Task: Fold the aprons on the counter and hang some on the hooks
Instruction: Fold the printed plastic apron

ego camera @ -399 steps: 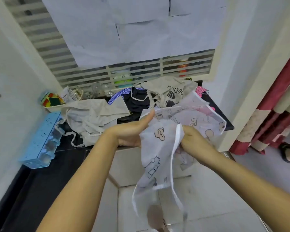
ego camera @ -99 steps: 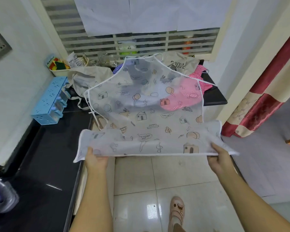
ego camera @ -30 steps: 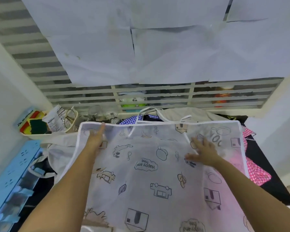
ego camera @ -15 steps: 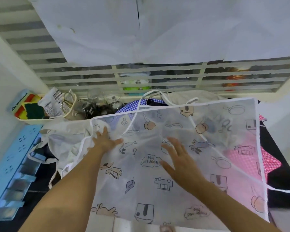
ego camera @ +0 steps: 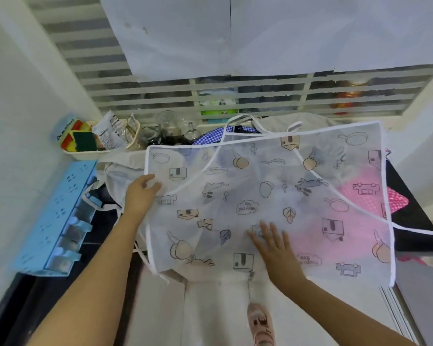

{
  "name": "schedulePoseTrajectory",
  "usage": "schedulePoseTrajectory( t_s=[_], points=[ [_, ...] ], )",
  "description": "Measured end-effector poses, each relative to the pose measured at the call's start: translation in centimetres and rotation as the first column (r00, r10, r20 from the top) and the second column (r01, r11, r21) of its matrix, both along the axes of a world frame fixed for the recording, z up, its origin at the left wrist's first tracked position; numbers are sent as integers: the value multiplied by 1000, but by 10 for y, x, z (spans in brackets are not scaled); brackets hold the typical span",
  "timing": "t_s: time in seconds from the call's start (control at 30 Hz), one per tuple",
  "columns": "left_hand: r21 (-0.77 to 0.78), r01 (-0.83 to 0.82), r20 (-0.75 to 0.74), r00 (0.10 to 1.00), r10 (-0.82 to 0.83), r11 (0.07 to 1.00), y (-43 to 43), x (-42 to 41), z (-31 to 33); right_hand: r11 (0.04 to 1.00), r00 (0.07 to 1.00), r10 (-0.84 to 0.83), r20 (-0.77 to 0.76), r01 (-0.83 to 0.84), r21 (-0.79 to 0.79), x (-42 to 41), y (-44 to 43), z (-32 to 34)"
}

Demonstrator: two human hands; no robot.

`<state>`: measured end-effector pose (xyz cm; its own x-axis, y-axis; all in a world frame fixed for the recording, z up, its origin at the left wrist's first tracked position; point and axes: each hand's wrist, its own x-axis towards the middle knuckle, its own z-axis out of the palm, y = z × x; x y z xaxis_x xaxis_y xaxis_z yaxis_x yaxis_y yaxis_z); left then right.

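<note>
Smoothing a translucent white plastic apron printed with cartoon houses and fruit, spread doubled over a heap of other aprons on the black tabletop, near hem apparently hanging past the front edge. Pressing down near the middle with the right hand, open, fingers straight and spread; touching the left hem with the left hand, open too, gripping nothing. Likely to go wrong on the next fold: sliding the slick film off the lumpy heap, creasing crooked over the bumps beneath, trapping the loose white tie inside, or dragging the beige cloth apron along.
</note>
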<state>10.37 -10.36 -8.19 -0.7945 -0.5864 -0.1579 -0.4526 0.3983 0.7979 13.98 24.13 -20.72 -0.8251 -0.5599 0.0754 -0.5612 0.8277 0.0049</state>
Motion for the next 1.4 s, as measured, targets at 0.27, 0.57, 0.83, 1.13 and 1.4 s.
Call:
schedulePoseTrajectory(
  t_s=[0.27, 0.57, 0.83, 1.13, 1.4],
  points=[
    [163, -220, -73, 969, 234, 962, 22, 155, -29, 989, 990, -143, 13, 143, -41, 6, -3, 27],
    [291, -52, -182, 977, 109, 955, 58, 162, -35, 986, 988, -155, -12, 155, 58, 3, 8, 52],
    [-50, -13, -84, 996, 9, 999, -15, 156, -10, 976, 971, -198, 132, 182, 120, 20, 51, 47],
    [-150, 51, 291, 957, -5, 987, -41, 153, -47, 962, 800, -207, 563, 61, 267, 24, 60, 37],
    [-292, 511, 303, 851, -429, 808, 35, 75, -63, 994, 829, -108, 548, 78, 77, -17, 50, 28]
  ],
)
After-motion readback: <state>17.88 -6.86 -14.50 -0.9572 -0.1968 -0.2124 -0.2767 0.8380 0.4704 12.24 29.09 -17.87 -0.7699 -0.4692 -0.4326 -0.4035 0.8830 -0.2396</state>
